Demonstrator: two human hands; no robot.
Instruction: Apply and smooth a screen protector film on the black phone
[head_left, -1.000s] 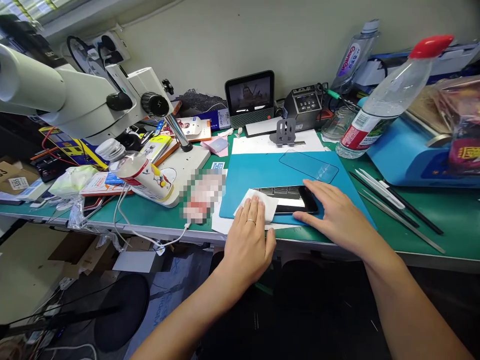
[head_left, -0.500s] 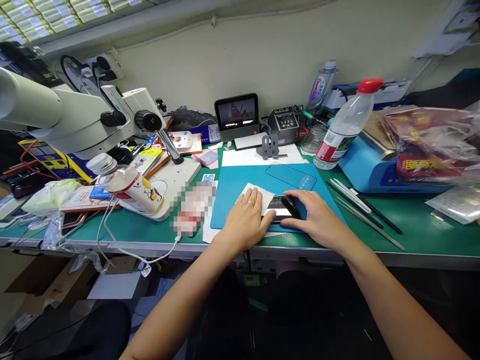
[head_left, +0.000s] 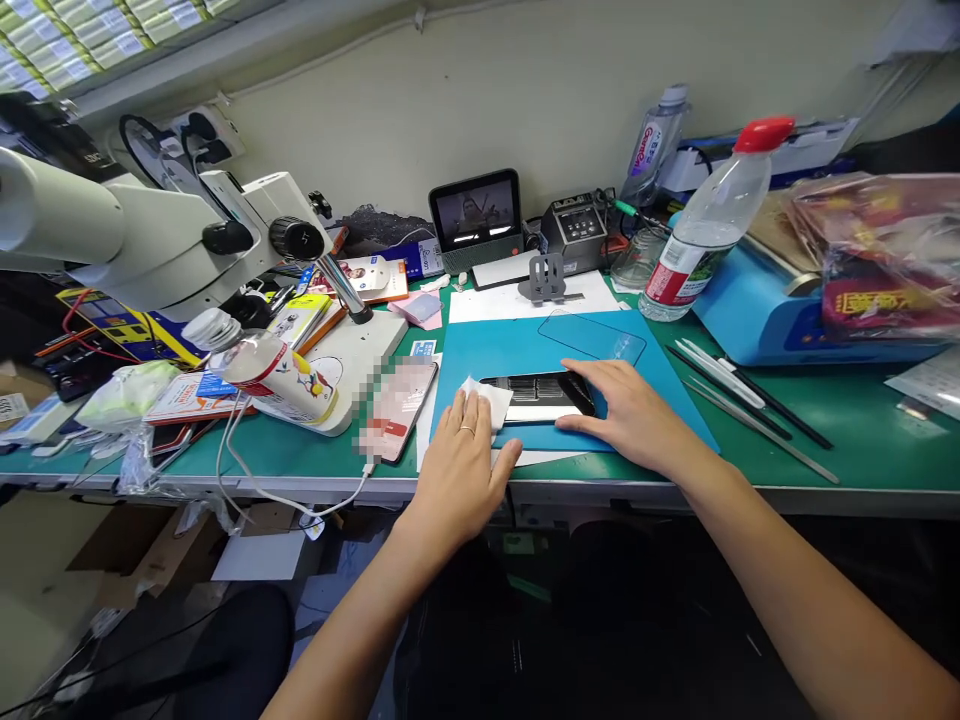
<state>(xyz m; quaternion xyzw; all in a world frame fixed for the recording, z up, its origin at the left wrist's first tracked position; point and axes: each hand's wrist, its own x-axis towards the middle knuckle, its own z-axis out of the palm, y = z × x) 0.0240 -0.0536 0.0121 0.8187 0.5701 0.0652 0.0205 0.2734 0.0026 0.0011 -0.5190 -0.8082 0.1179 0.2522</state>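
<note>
A smartphone lies on the blue mat, its screen dark and glossy with bright reflections. My left hand rests with its fingers stretched flat on a folded white wipe, which covers the phone's left end. The thumb stands apart from those fingers. At the phone's right end, my right hand holds it, thumb on the near edge and fingers on the far edge. Behind the phone, a clear black-edged screen protector lies on the mat.
Left of the mat lies another phone on a white cable, with a bottle and microscope beyond. Several tweezers and thin tools lie to the right, near a red-capped bottle. A grey stand and small screen stand behind.
My left hand has slid the wipe leftward along the phone, uncovering more of its screen. My right hand stays at the right end. The view has shifted slightly.
</note>
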